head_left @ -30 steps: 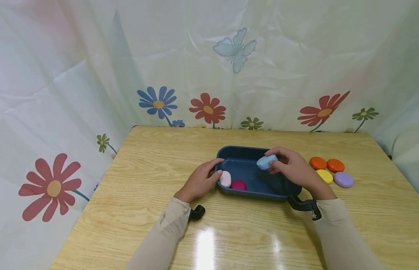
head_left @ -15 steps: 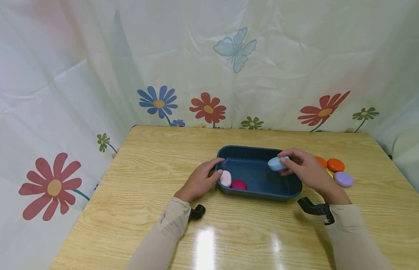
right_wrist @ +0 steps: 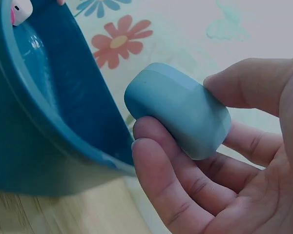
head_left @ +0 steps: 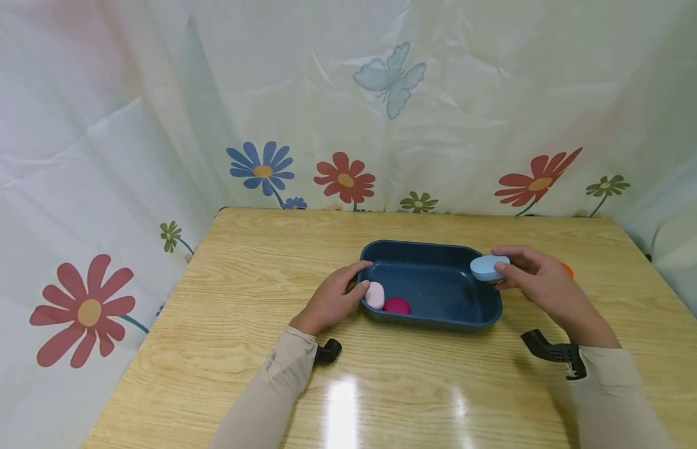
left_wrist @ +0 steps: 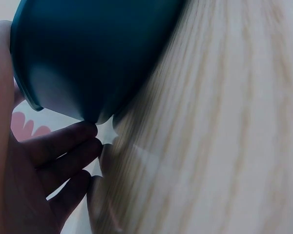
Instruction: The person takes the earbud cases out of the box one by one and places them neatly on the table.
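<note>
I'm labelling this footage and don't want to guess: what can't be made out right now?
Head view: the full shape of the orange piece, mostly behind the right hand.
Head view: the marking on the left sleeve, too small to read.
Left wrist view: the inside of the dark blue container, hidden by its own wall.
Right wrist view: the top of the white piece, cut off by the upper edge.

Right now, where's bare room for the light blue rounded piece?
Free: wood-grain tabletop between its left edge and the left hand; floor of the dark blue oblong tray, right of the round crimson piece. Crowded: the tray's near-left corner, holding that and a pale pink oval piece; right of the tray, around the right hand and an orange disc.
</note>
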{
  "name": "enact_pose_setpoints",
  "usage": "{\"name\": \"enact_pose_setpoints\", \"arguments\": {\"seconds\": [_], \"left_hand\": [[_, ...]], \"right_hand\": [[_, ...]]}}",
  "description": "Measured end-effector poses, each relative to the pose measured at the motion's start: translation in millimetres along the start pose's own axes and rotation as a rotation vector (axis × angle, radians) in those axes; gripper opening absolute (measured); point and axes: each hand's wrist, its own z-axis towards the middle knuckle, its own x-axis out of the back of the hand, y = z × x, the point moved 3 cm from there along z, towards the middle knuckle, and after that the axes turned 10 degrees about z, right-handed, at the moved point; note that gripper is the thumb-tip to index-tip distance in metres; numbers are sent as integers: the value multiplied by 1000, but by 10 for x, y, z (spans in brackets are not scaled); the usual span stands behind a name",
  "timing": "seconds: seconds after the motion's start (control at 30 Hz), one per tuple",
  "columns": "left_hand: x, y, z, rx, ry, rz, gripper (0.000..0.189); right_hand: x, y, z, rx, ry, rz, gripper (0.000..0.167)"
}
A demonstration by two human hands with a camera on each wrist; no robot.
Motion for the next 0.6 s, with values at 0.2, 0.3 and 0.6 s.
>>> {"name": "enact_pose_setpoints", "arguments": {"seconds": [0.2,0.3,0.6], "left_hand": [[-6,-5,-7,10,-3,1,46],[-4,0,-6,9,-6,4,47],[0,12,0,11,-6,-7,47]], "right_hand": [[168,52,-100,-19,28,-12,38],[233,76,-146,-18,56,-14,37],[421,200,-261,-94,108,-62,44]]}}
